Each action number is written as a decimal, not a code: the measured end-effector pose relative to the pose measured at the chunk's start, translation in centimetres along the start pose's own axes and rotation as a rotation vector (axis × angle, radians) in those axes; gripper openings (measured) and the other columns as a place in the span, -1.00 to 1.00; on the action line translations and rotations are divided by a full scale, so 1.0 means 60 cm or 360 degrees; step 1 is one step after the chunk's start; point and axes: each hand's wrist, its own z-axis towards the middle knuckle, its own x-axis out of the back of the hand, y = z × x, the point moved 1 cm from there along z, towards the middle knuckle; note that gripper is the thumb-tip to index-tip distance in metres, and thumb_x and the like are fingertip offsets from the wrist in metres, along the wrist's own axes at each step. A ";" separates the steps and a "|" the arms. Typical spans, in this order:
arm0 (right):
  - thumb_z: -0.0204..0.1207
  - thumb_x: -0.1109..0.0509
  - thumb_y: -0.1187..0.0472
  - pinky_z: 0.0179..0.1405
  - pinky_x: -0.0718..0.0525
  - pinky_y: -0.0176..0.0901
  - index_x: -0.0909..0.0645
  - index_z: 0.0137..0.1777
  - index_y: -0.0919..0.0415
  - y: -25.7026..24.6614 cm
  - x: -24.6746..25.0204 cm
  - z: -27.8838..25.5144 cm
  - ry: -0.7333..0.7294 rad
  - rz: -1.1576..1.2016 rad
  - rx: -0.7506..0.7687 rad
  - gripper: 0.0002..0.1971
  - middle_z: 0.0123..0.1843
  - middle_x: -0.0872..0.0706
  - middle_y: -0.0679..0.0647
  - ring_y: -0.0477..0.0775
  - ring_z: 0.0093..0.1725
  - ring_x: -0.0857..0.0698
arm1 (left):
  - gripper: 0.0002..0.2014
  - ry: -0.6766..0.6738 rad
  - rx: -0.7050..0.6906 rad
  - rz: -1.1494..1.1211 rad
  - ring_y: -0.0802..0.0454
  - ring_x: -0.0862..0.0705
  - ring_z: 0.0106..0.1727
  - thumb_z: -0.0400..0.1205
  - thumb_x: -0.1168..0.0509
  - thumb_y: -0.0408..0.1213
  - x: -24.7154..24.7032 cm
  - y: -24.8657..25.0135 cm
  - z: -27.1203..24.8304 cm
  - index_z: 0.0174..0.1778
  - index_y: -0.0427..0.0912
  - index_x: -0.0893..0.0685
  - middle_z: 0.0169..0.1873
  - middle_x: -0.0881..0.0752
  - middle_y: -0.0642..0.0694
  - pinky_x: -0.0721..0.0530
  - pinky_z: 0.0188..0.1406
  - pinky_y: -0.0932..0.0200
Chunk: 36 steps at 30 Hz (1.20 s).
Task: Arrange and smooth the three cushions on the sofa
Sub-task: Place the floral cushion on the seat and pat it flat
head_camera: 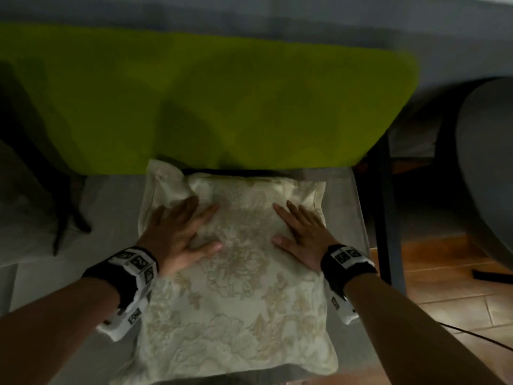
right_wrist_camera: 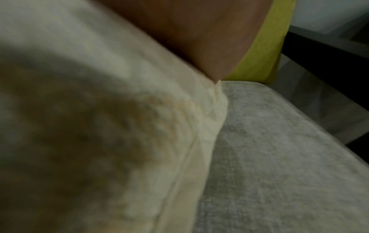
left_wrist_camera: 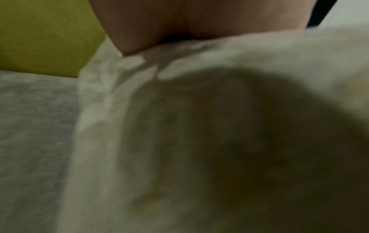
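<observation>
The cream cushion (head_camera: 236, 273) lies flat on the grey sofa seat (head_camera: 111, 207), in front of the green backrest (head_camera: 194, 93). The left hand (head_camera: 177, 234) and the right hand (head_camera: 302, 237) both rest on its far half, palms down, fingers spread and straight, holding nothing.

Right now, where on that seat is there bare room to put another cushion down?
The grey seat is bare left of the cream cushion, below the green backrest. Right of the cushion only a narrow strip remains. The middle is taken: left hand and right hand press flat there.
</observation>
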 end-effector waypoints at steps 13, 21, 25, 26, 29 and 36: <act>0.24 0.29 -0.80 0.75 0.28 0.34 0.19 0.82 -0.09 0.059 0.023 0.005 0.0172 0.0229 -0.0216 0.21 0.85 0.17 -0.05 -0.03 0.80 0.24 | 0.03 -0.0235 0.0361 -0.0285 0.12 0.07 0.75 0.36 0.26 0.71 0.011 -0.047 0.007 0.69 0.31 0.36 0.73 0.23 0.26 0.18 0.64 -0.42; 0.66 0.02 -0.44 0.72 0.00 0.46 -0.08 0.80 -0.07 -0.065 0.087 -0.022 0.0662 -0.0145 0.0789 -0.21 0.85 -0.06 0.09 0.22 0.83 0.07 | -0.28 0.0285 -0.0579 0.0065 -0.02 0.06 0.77 0.70 0.17 0.38 0.083 0.065 -0.008 0.76 0.17 0.03 0.78 0.06 -0.02 -0.03 0.69 -0.24; 0.56 0.23 -0.57 0.76 0.15 0.32 0.22 0.77 -0.30 -0.052 0.056 0.042 0.0034 -0.0268 0.0534 -0.18 0.85 0.18 -0.11 0.03 0.82 0.19 | -0.25 -0.0146 -0.0262 0.0120 0.15 0.37 0.72 0.56 0.35 0.55 0.040 0.067 0.049 0.63 0.42 0.43 0.71 0.38 0.20 0.07 0.70 -0.21; 0.56 0.21 -0.57 0.76 0.17 0.30 0.24 0.76 -0.34 -0.041 0.055 0.058 -0.0025 -0.0274 0.0468 -0.20 0.85 0.20 -0.13 0.03 0.82 0.18 | -0.22 -0.0174 -0.0199 0.0119 0.15 0.34 0.73 0.53 0.36 0.57 0.038 0.060 0.062 0.65 0.40 0.40 0.71 0.36 0.20 0.08 0.71 -0.19; 0.56 0.13 -0.59 0.75 0.14 0.34 0.19 0.76 -0.37 -0.017 0.061 0.083 -0.0133 -0.0158 0.0303 -0.19 0.85 0.14 -0.17 0.06 0.82 0.07 | -0.11 -0.0285 -0.0073 0.0043 0.12 0.23 0.75 0.47 0.35 0.63 0.041 0.044 0.080 0.70 0.33 0.30 0.74 0.22 0.21 0.11 0.72 -0.14; 0.48 0.12 -0.67 0.77 0.07 0.29 0.17 0.77 -0.35 0.024 0.065 0.097 -0.0201 0.0004 0.0187 -0.10 0.85 0.06 -0.14 0.12 0.82 0.02 | -0.06 -0.0434 0.0170 -0.0208 0.07 0.04 0.76 0.44 0.28 0.66 0.068 -0.001 0.055 0.71 0.33 0.24 0.75 0.12 0.18 0.01 0.72 -0.07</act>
